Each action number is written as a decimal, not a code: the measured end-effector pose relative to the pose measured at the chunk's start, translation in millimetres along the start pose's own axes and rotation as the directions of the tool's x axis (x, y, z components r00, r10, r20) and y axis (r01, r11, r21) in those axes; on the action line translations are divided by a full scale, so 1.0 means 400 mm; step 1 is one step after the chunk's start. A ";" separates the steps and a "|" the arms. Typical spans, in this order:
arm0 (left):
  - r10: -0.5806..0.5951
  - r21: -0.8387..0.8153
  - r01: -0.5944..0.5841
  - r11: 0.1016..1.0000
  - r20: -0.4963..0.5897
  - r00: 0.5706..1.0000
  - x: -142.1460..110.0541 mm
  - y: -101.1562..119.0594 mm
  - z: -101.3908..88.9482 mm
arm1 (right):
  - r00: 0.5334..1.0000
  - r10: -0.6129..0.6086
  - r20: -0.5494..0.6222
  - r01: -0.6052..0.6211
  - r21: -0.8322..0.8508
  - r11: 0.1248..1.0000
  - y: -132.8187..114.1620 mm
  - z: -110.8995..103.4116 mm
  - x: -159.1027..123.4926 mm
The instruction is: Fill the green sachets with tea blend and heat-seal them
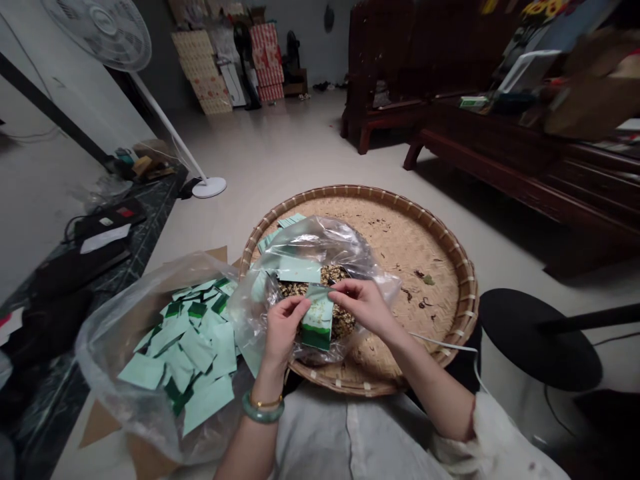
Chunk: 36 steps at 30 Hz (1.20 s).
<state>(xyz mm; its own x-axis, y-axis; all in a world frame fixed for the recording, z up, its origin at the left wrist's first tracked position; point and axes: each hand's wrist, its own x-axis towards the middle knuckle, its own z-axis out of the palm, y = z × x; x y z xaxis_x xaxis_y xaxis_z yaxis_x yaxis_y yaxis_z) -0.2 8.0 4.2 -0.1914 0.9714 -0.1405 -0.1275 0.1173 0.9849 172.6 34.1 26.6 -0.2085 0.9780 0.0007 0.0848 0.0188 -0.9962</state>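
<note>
Between my hands is a small pale-green sachet [318,319] with a dark green band along its lower end. My left hand [284,327] pinches its left edge, and my right hand [361,303] pinches its upper right corner. Below the sachet, a clear plastic bag [325,233] holds a dark and cream dried mixture [344,323]. Another pale-green packet [300,270] rests on that mixture. The bag sits in a round woven bamboo tray [400,233], with more pale-green packets [273,237] stacked at its far left side.
To the left, a plastic-lined box [115,333] holds a heap of green sachets [200,347]. A white standing fan [207,187] is farther back left. A round black base [540,340] stands right of the tray, and a dark wooden table [500,160] is at the back right. A white cord [445,344] crosses the tray's rim.
</note>
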 end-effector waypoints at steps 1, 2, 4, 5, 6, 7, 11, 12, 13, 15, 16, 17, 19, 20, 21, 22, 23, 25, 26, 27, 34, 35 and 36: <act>-0.028 -0.051 0.028 0.998 0.016 0.999 -0.003 0.001 0.006 | 1.000 0.012 -0.021 -0.012 0.027 1.000 0.004 0.003 0.000; -0.052 -0.085 0.057 0.995 0.061 0.997 -0.006 0.001 0.011 | 0.999 0.023 -0.038 -0.021 0.051 0.998 0.008 0.007 0.001; -0.097 -0.087 0.116 0.989 0.201 0.975 -0.012 0.002 0.017 | 0.997 0.043 -0.064 -0.037 0.093 0.995 0.017 0.013 0.002; -0.125 -0.056 0.145 0.988 0.266 0.956 -0.016 0.001 0.017 | 0.996 0.050 -0.075 -0.041 0.113 0.993 0.021 0.015 0.003; -0.158 -0.010 0.170 0.985 0.309 0.938 -0.018 0.000 0.016 | 0.995 0.055 -0.085 -0.043 0.134 0.990 0.024 0.015 0.004; -0.195 0.042 0.192 0.980 0.328 0.924 -0.021 -0.002 0.014 | 0.994 0.058 -0.094 -0.043 0.154 0.987 0.027 0.015 0.006; -0.317 0.193 0.266 0.944 0.313 0.896 -0.025 -0.004 -0.001 | 0.992 0.072 -0.103 -0.047 0.226 0.973 0.035 0.001 0.015; -0.328 0.214 0.270 0.939 0.316 0.890 -0.024 -0.002 -0.004 | 0.992 0.077 -0.098 -0.052 0.241 0.969 0.037 -0.002 0.017; -0.333 0.233 0.267 0.935 0.324 0.885 -0.024 0.002 -0.006 | 0.992 0.085 -0.092 -0.059 0.255 0.965 0.038 -0.005 0.019; -0.335 0.260 0.254 0.932 0.341 0.879 -0.022 0.011 -0.009 | 0.992 0.097 -0.085 -0.070 0.271 0.960 0.040 -0.006 0.021; -0.336 0.269 0.250 0.930 0.347 0.876 -0.022 0.015 -0.010 | 0.991 0.096 -0.089 -0.069 0.271 0.960 0.040 -0.006 0.021; -0.338 0.278 0.247 0.928 0.350 0.874 -0.022 0.018 -0.010 | 0.991 0.092 -0.093 -0.064 0.263 0.963 0.040 -0.004 0.021; -0.339 0.300 0.237 0.924 0.356 0.871 -0.024 0.021 -0.008 | 0.992 0.070 -0.101 -0.048 0.206 0.977 0.039 0.001 0.020; -0.329 0.312 0.219 0.925 0.364 0.871 -0.025 0.021 -0.007 | 0.993 0.057 -0.101 -0.041 0.153 0.987 0.039 0.004 0.019; -0.308 0.319 0.190 0.929 0.378 0.873 -0.026 0.021 -0.006 | 0.994 0.048 -0.098 -0.039 0.089 0.995 0.040 0.007 0.019; -0.279 0.314 0.157 0.936 0.394 0.876 -0.026 0.019 -0.005 | 0.995 0.040 -0.094 -0.038 0.021 0.999 0.041 0.011 0.018; -0.254 0.297 0.135 0.945 0.411 0.876 -0.026 0.017 -0.003 | 0.995 0.029 -0.092 -0.033 -0.039 0.999 0.043 0.015 0.018; -0.246 0.215 0.167 0.962 0.425 0.871 -0.022 0.011 0.000 | 0.996 -0.003 -0.090 -0.008 -0.117 0.993 0.048 0.022 0.016; -0.262 0.157 0.214 0.964 0.420 0.869 -0.019 0.007 0.002 | 0.996 -0.021 -0.089 0.009 -0.133 0.991 0.051 0.025 0.015; -0.282 0.098 0.265 0.959 0.407 0.869 -0.015 0.003 0.005 | 0.996 -0.037 -0.087 0.024 -0.142 0.990 0.054 0.028 0.014; -0.300 -0.093 0.345 0.934 0.322 0.898 -0.012 -0.009 0.024 | 0.983 -0.099 -0.156 0.065 -0.213 0.975 0.074 0.029 0.013; -0.313 -0.101 0.367 0.925 0.348 0.884 -0.016 -0.007 0.026 | 0.980 -0.110 -0.167 0.074 -0.208 0.975 0.075 0.029 0.014; -0.333 -0.097 0.395 0.913 0.381 0.863 -0.020 -0.005 0.029 | 0.978 -0.117 -0.170 0.082 -0.198 0.977 0.075 0.028 0.015</act>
<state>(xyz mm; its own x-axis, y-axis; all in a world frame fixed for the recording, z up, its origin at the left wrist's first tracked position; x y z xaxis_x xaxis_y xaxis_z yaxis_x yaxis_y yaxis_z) 12.8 2.3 4.6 0.2481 0.8775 -0.4105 -0.2862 0.4712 0.8343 163.1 38.3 -4.2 -0.0480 0.9901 0.1321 0.2586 0.1401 -0.9558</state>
